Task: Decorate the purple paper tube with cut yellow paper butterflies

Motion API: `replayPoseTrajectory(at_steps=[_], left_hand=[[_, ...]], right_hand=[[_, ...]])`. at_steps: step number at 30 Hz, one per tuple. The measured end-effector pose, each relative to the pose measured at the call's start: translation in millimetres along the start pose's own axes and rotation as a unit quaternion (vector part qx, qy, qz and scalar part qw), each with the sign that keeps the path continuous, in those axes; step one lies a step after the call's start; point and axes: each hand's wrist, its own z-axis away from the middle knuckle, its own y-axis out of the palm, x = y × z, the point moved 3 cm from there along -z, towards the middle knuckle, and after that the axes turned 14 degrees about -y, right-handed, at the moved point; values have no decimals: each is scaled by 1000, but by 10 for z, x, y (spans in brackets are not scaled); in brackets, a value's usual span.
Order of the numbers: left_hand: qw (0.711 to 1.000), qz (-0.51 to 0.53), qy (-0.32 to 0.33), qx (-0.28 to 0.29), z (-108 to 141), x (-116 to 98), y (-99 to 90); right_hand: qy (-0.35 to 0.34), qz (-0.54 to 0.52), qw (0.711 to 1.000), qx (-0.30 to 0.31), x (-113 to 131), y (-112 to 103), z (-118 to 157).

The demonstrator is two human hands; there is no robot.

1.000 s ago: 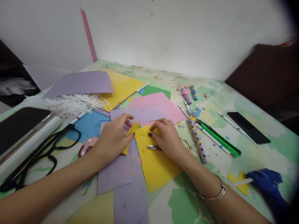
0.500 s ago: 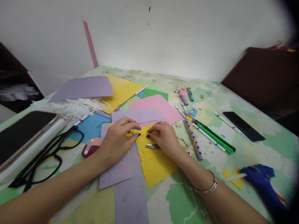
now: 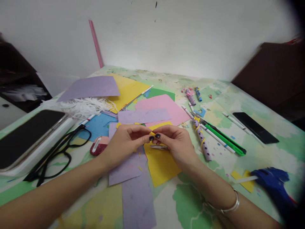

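Observation:
My left hand (image 3: pixel 128 141) and my right hand (image 3: pixel 177 143) meet fingertip to fingertip in the middle of the view. Between them they pinch a small yellow piece of paper (image 3: pixel 152 134), mostly covered by the fingers. Under the right hand lies a yellow sheet (image 3: pixel 163 170), with scissors (image 3: pixel 158 147) on it whose handles the hand hides. Purple paper strips (image 3: pixel 125 173) lie below the left hand, dotted with tiny yellow scraps. Right of the hands rests a dotted purple paper roll (image 3: pixel 202 141) wound with a yellow strip.
Eyeglasses (image 3: pixel 53 159), a phone (image 3: pixel 30 136) and white string (image 3: pixel 83 108) are at the left. Coloured sheets (image 3: pixel 157 108) lie behind the hands. To the right are a green cutter (image 3: pixel 221 136), another phone (image 3: pixel 256 128) and a blue glue gun (image 3: pixel 271 181).
My hands have come together, their fingertips now touching around the small yellow piece. Before, a gap separated them. The whole view has shifted slightly.

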Motion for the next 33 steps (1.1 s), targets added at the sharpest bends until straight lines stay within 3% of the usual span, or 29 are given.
replayPoseTrajectory(at_steps=[8,15,23,33], left_hand=[[999,18,-38,-3,1,37,-8],[996,74,-52,18,-33,133,4],[997,38,-61,22,-2,74,12],[994,69,-57,66,-3,115,68]], right_hand=[[46,-31,998,-35,20,9,66],[60,-10,998,-16,-4,30,79],[-28,156,987,14,75,4,68],[-24,140,989,45,45,33,63]])
